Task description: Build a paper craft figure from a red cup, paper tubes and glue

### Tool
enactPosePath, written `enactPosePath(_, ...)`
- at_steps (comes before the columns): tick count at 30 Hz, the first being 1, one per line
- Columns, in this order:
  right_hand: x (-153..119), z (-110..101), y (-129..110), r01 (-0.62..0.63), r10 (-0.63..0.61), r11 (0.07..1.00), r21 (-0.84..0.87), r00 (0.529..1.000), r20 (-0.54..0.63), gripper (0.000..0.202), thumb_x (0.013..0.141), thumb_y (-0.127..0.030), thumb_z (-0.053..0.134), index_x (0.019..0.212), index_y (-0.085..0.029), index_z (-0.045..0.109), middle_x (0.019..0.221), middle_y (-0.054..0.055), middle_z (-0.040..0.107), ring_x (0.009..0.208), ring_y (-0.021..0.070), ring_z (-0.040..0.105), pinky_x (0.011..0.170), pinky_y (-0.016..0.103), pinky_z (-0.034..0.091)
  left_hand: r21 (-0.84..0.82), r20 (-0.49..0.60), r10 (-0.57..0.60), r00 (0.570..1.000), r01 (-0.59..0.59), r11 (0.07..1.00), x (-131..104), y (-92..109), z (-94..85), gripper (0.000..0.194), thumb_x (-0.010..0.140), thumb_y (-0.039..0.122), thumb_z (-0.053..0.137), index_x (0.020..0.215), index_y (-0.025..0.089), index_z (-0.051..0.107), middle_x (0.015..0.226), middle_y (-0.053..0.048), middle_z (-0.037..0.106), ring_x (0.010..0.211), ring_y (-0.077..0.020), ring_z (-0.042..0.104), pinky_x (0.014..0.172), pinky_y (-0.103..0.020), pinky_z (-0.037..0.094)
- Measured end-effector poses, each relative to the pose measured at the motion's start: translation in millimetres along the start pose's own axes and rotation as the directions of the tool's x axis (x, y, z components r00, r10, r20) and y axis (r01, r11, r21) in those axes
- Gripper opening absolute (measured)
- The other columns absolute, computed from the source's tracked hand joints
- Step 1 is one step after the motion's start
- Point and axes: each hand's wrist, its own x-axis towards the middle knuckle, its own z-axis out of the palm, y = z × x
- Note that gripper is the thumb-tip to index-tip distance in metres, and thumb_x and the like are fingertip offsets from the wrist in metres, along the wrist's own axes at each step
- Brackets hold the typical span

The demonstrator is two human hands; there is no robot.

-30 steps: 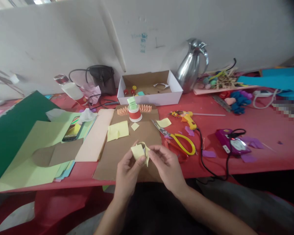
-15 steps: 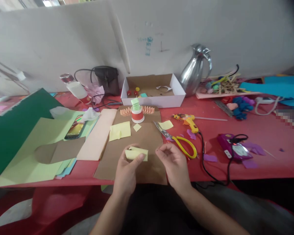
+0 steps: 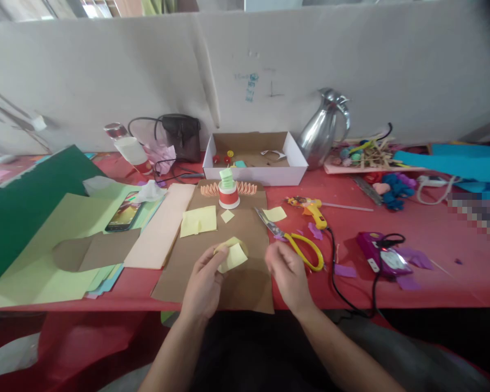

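Note:
My left hand [image 3: 206, 275] pinches a folded piece of pale yellow paper [image 3: 233, 258] between thumb and fingers, above a sheet of brown cardboard [image 3: 245, 288]. To its right, my right hand [image 3: 288, 272] is closed with its fingers curled in; the fingertips are blurred, and I cannot make out whether they hold anything. Yellow-handled scissors [image 3: 306, 247] lie close beyond the right hand. Further back on the cardboard stands a red and white paper cup [image 3: 229, 197] with folded pink side strips and a green folded strip on top. A yellow paper square [image 3: 198, 221] and a small yellow piece [image 3: 227, 216] lie before it.
A yellow glue gun [image 3: 315, 212] and a purple power box [image 3: 381, 256] with a black cord lie to the right. Behind are a white box [image 3: 257, 175] and a steel jug [image 3: 322, 133]. Leftward lie a phone [image 3: 123, 211], paper sheets and a green board [image 3: 36, 201].
The yellow paper in my left hand has turned and tilted, its free end now pointing toward lower right. My right hand's fingers have curled in more. The whole view has shifted slightly.

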Motion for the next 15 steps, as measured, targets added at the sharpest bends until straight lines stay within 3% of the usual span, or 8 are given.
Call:
enactPosePath(2,2,1,0,0.028,-0.028,1.0,0.007,1.0,-0.002,0.047,0.099,-0.045,0.043,0.059,-0.022,0.04,0.055,-0.004,0.04,0.052,0.0119,0.041,0.052,0.026,0.037,-0.013,-0.014,-0.006,1.0,0.006,1.0,1,0,-0.1,0.026,0.074,0.032,0.08,0.093,0.016,0.075,0.094,-0.006,0.076,0.082,-0.0171,0.07,0.067,-0.022,0.052)
enactPosePath(3,2,2,0,0.043,-0.043,0.999,0.018,0.999,0.004,0.043,0.099,-0.044,0.045,0.062,-0.022,0.043,0.061,-0.002,0.046,0.057,0.0128,0.046,0.055,0.027,0.04,-0.012,-0.014,-0.004,1.0,0.004,1.0,1,0,0.3,0.026,0.074,0.032,0.08,0.093,0.016,0.076,0.093,-0.006,0.076,0.083,-0.0175,0.07,0.068,-0.023,0.053)
enactPosePath(6,2,6,1,0.079,-0.082,0.996,0.049,0.995,0.058,0.017,0.088,-0.038,0.064,0.094,-0.024,0.057,0.104,0.005,0.058,0.095,0.0189,0.059,0.076,0.03,0.052,0.012,0.014,0.008,1.0,-0.008,1.0,-1,-1,2.8,0.027,0.075,0.032,0.079,0.097,0.017,0.077,0.094,-0.006,0.077,0.084,-0.018,0.071,0.074,-0.024,0.054)
enactPosePath(8,1,10,1,0.061,-0.066,0.997,0.051,0.993,0.098,0.027,0.083,-0.037,0.07,0.103,-0.025,0.057,0.119,0.008,0.053,0.111,0.0222,0.056,0.085,0.034,0.054,0.044,0.055,0.028,0.998,-0.03,0.999,-3,-3,4.8,0.027,0.076,0.032,0.078,0.1,0.019,0.077,0.096,-0.006,0.077,0.087,-0.0183,0.071,0.078,-0.026,0.054)
enactPosePath(15,-1,21,-5,0.037,-0.04,0.999,0.027,0.993,0.111,0.016,0.091,-0.034,0.058,0.082,-0.021,0.06,0.089,0.003,0.059,0.084,0.0181,0.06,0.076,0.03,0.053,0.214,0.154,0.149,0.977,-0.181,0.96,-6,-8,8.0,0.021,0.076,0.029,0.079,0.093,0.018,0.079,0.101,-0.01,0.077,0.103,-0.0254,0.069,0.099,-0.037,0.049)
